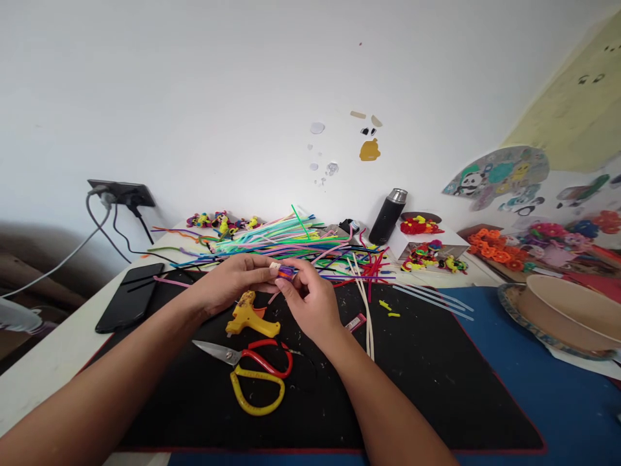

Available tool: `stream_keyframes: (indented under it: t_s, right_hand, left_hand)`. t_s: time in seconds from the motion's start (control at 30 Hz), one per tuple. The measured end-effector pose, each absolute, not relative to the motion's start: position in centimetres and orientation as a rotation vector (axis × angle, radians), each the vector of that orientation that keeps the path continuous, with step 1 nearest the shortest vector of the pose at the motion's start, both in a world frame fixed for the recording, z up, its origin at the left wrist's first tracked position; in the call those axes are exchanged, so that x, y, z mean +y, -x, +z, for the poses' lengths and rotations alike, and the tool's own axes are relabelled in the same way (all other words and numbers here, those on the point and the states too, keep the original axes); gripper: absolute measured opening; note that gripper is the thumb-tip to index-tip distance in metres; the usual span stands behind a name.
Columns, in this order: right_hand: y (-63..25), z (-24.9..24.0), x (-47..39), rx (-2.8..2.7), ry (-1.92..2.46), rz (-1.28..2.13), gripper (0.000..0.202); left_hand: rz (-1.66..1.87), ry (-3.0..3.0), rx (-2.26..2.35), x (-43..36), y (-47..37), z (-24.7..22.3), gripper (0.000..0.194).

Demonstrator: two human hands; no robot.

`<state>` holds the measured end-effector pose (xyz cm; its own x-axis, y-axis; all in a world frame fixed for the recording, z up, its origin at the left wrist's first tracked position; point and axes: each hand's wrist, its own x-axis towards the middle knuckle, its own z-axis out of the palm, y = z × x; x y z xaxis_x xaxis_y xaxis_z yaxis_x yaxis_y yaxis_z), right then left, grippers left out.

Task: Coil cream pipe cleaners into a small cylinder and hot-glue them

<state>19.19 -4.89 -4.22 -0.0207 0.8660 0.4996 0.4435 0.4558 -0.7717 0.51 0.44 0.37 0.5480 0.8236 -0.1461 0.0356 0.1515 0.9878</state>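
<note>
My left hand [241,279] and my right hand [313,301] meet above the black mat [427,382]. Between their fingertips they pinch a small purple and orange pipe-cleaner piece [286,272], partly hidden by the fingers. A whitish bit shows at its left end, and I cannot make out what it is. Below my left hand lies a yellow glue gun [252,316]. Nearer to me rest scissors [257,377] with one red and one yellow handle, blades pointing left. Behind both hands spreads a heap of coloured pipe cleaners [276,238].
A black phone [130,298] lies at the left. Pale sticks [363,301], clear glue sticks [436,299] and yellow scraps [388,307] lie right of my hands. A black flask [388,217], a white box [427,248] and a large bowl [572,314] stand farther right.
</note>
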Motion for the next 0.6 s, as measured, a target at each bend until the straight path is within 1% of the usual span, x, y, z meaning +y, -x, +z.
stream_keyframes:
  t_s: [0.23, 0.43, 0.6]
  right_hand:
    - [-19.06, -4.42, -4.68, -1.589, 1.120, 0.526, 0.026]
    - [-19.04, -4.35, -4.65, -1.581, 1.134, 0.529, 0.024]
    - [-19.10, -4.49, -4.66, -1.591, 1.132, 0.534, 0.024]
  left_hand:
    - [0.685, -1.358, 0.847, 0.47, -0.41, 0.15, 0.041]
    - [0.708, -1.381, 0.859, 0.25, -0.60, 0.40, 0.039]
    - [0.696, -1.462, 0.855, 0.14, -0.57, 0.56, 0.044]
